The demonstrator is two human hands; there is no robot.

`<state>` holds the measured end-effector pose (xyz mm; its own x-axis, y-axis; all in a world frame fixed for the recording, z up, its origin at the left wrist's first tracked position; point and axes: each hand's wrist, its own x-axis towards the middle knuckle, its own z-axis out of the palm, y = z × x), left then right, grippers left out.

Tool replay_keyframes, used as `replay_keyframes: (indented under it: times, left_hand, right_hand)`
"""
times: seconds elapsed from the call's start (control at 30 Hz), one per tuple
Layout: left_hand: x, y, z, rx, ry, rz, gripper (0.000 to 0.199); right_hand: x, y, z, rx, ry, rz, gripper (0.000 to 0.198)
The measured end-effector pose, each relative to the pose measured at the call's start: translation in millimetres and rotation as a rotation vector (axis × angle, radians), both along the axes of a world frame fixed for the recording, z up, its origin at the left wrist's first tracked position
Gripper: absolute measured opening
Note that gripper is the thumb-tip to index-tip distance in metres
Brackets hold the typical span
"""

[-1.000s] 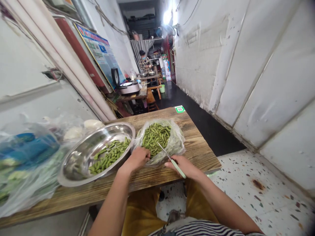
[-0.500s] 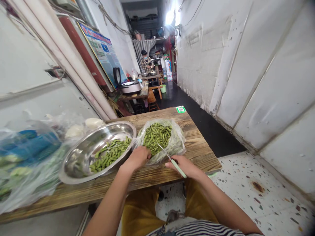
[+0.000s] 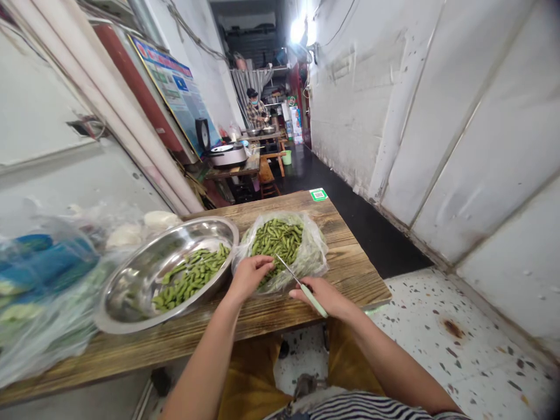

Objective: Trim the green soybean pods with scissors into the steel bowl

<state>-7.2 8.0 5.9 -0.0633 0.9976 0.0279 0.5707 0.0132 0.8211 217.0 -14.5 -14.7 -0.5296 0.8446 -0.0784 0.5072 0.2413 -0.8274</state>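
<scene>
My right hand grips a pair of scissors with a pale green handle; the slim metal blades point up and left over the pods. A clear plastic bag lies open on the wooden table, full of green edamame pods. At the bag's near left edge, my left hand is closed in a pinch, its fingertips just left of the blade tip. What it pinches, if anything, is too small to make out. To its left stands a large steel basin with loose edamame pods inside.
Plastic bags of vegetables crowd the left end of the table. A green code card lies at the far corner. Beyond, a rice cooker stands on another table, and a masked person works farther back.
My left hand has lifted slightly from the bag's near edge, and its pinched fingers show more plainly. The right hand keeps its grip on the scissors. The view has shifted slightly.
</scene>
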Motion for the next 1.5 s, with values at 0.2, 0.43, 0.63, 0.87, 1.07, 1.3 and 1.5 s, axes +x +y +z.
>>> replay_keyframes:
  times: [0.2, 0.43, 0.63, 0.87, 1.07, 1.3, 1.5]
  left_hand:
    - [5.2, -0.3, -1.9, 0.062, 0.010, 0.000, 0.030]
    - [5.9, -1.9, -0.7, 0.080, 0.047, -0.025, 0.028]
    - [7.4, -2.9, 3.7, 0.071, 0.023, -0.037, 0.029]
    - [5.4, -2.3, 6.0, 0.038, 0.034, -0.062, 0.031]
    - [4.5, -2.5, 3.7, 0.039, 0.013, -0.090, 0.028]
    - [8.7, -2.8, 3.9, -0.035, -0.170, -0.035, 0.032]
    - [17.4, -3.5, 7.1, -0.076, -0.644, 0.012, 0.038]
  right_hand:
    - [0.2, 0.0, -0.6, -0.001, 0.002, -0.001, 0.045]
    - [1.3, 0.0, -2.2, -0.003, 0.009, -0.008, 0.044]
    - [2.9, 2.0, -5.5, 0.021, 0.011, 0.000, 0.044]
    - [1.8, -1.5, -9.0, -0.292, 0.206, 0.058, 0.044]
    - [2.1, -2.0, -7.3, -0.381, 0.281, 0.040, 0.043]
    - [1.3, 1.6, -5.0, -0.370, 0.264, -0.033, 0.044]
    - [-5.5, 0.1, -16.7, -0.454, 0.419, -0.045, 0.045]
